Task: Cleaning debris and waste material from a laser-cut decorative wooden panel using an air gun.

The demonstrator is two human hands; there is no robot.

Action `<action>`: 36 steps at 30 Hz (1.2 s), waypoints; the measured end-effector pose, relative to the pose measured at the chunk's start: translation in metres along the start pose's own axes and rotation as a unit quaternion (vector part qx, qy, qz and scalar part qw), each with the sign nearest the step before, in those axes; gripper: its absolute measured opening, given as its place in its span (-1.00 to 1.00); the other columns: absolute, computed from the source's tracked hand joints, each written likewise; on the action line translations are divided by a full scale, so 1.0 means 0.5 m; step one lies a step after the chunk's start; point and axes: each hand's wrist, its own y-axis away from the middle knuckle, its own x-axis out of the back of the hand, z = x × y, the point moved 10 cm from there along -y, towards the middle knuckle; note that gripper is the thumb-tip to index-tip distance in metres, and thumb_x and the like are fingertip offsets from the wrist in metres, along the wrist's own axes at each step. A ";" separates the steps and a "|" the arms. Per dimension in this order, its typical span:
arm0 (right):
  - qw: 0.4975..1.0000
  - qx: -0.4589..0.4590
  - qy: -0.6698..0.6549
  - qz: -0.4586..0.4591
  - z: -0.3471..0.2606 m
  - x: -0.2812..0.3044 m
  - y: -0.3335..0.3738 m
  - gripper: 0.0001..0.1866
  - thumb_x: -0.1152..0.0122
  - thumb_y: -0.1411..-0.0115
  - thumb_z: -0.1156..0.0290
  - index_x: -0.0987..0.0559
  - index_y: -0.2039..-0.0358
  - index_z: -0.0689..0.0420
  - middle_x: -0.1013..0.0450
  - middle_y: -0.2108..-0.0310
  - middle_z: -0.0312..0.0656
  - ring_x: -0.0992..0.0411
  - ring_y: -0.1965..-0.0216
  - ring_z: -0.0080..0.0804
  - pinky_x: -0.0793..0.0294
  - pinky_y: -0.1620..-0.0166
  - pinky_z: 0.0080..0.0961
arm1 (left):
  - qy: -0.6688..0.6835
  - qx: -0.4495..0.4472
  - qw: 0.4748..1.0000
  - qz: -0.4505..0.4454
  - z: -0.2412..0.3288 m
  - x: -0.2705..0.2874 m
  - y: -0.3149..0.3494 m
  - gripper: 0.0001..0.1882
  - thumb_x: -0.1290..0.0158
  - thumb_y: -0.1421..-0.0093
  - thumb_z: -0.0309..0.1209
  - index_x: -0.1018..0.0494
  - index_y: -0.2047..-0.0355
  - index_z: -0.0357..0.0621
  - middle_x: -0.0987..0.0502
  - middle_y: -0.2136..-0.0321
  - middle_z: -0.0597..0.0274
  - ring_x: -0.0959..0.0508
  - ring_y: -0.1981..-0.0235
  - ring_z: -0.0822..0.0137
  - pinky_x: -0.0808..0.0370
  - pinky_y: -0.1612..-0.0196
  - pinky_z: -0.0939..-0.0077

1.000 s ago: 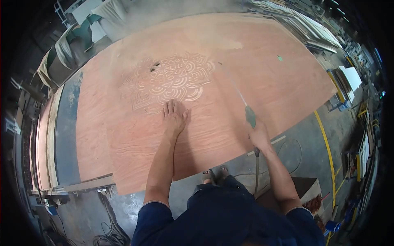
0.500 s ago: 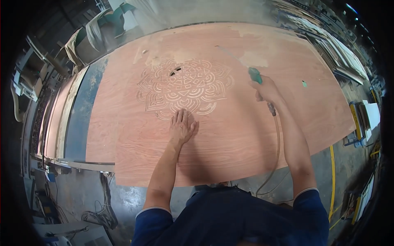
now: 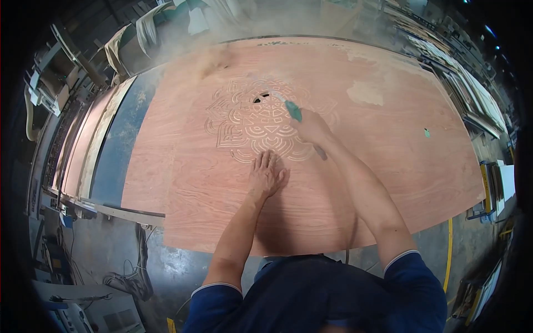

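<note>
A large reddish plywood sheet (image 3: 211,205) lies flat before me, with a round carved mandala pattern (image 3: 272,132) in its left-middle part. A dark slot (image 3: 260,99) shows near the top of the carving. My right hand (image 3: 312,130) is closed round a green air blow gun (image 3: 293,110), held over the carving's right side with its nozzle pointing to the far left. From the gun's lower end a hose runs back toward me, partly hidden by my forearm. My left hand (image 3: 267,176) rests flat on the sheet at the carving's near edge, fingers stretched out and holding nothing.
Sawdust (image 3: 214,62) billows over the sheet's far left, and a pale dust patch (image 3: 366,92) lies at the far right. A blue surface (image 3: 114,166) borders the left side. Stacked boards (image 3: 461,91) stand at the right, and a dark hose bundle (image 3: 139,277) is on the floor.
My right hand has swung left with the blow gun, from beside the carving to over it. Dust patches beyond the carving have dispersed into a cloud. My left hand stays flat on the sheet.
</note>
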 end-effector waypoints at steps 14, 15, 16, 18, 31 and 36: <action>0.934 -0.221 -0.056 0.273 0.502 0.344 0.303 -0.73 -0.26 -0.35 0.23 -0.52 0.31 0.20 -0.46 0.65 -0.20 -0.45 0.69 -0.44 -0.42 0.61 -0.39 | 0.038 -0.008 0.999 0.022 0.021 0.026 -0.001 -0.23 -0.06 -0.33 -0.01 -0.22 -0.39 -0.26 -0.23 -0.39 -0.15 -0.17 -0.43 -0.14 -0.11 -0.44 -0.14; 0.928 -0.233 -0.058 0.284 0.539 0.371 0.330 -0.73 -0.26 -0.35 0.23 -0.52 0.30 0.19 -0.45 0.66 -0.20 -0.44 0.71 -0.44 -0.41 0.61 -0.39 | 0.046 -0.027 0.998 0.022 0.037 0.023 -0.007 -0.23 -0.06 -0.33 -0.01 -0.22 -0.39 -0.26 -0.23 -0.39 -0.15 -0.17 -0.43 -0.14 -0.11 -0.44 -0.14; 0.924 -0.243 -0.065 0.287 0.564 0.378 0.350 -0.74 -0.26 -0.35 0.23 -0.52 0.30 0.18 -0.44 0.67 -0.21 -0.42 0.72 -0.44 -0.40 0.62 -0.40 | 0.033 -0.023 0.999 0.023 0.029 0.023 -0.002 -0.23 -0.06 -0.33 -0.02 -0.22 -0.39 -0.27 -0.23 -0.39 -0.15 -0.17 -0.43 -0.13 -0.10 -0.44 -0.14; 0.907 -0.232 -0.100 0.337 0.572 0.402 0.372 -0.74 -0.26 -0.35 0.23 -0.53 0.29 0.19 -0.45 0.67 -0.20 -0.44 0.72 -0.43 -0.40 0.62 -0.40 | 0.022 -0.034 0.999 0.026 0.027 0.024 -0.007 -0.23 -0.06 -0.33 -0.03 -0.22 -0.39 -0.28 -0.23 -0.39 -0.15 -0.18 -0.43 -0.13 -0.09 -0.45 -0.14; 0.855 -0.249 -0.087 0.446 0.667 0.701 0.399 -0.68 -0.25 -0.31 0.22 -0.54 0.26 0.28 -0.47 0.64 -0.15 -0.50 0.69 -0.32 -0.48 0.60 -0.33 | 0.015 -0.022 0.999 0.017 0.027 0.006 -0.013 -0.29 -0.03 -0.35 -0.05 -0.27 -0.37 -0.22 -0.24 -0.39 -0.16 -0.17 -0.43 -0.14 -0.08 -0.45 -0.12; 0.791 -0.315 -0.035 0.523 0.802 0.908 0.519 -0.64 -0.21 -0.29 0.19 -0.52 0.40 0.30 -0.46 0.64 -0.13 -0.50 0.68 -0.27 -0.48 0.59 -0.29 | 0.017 -0.031 0.999 0.027 0.038 0.014 -0.011 -0.34 -0.04 -0.34 -0.09 -0.34 -0.32 -0.25 -0.27 -0.37 -0.20 -0.21 -0.41 -0.18 -0.09 -0.44 -0.11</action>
